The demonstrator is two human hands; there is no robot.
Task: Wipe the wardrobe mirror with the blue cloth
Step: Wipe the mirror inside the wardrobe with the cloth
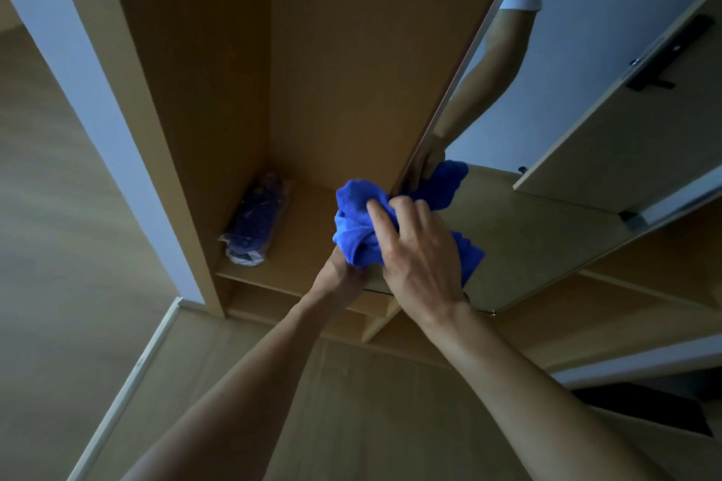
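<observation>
Cloth (351,215), blue and bunched, sits at the left edge of the mirror (539,246), low on the wardrobe (332,51) door. Right hand (422,258) grips it from above, fingers curled over it. Left hand (342,271) is underneath, fingers hidden, grip unclear. Bag (254,221) lies on the shelf (308,234).

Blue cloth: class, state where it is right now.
Head view, centre: the blue cloth is bunched between the left hand and right hand, at the left edge of the mirror.
</observation>
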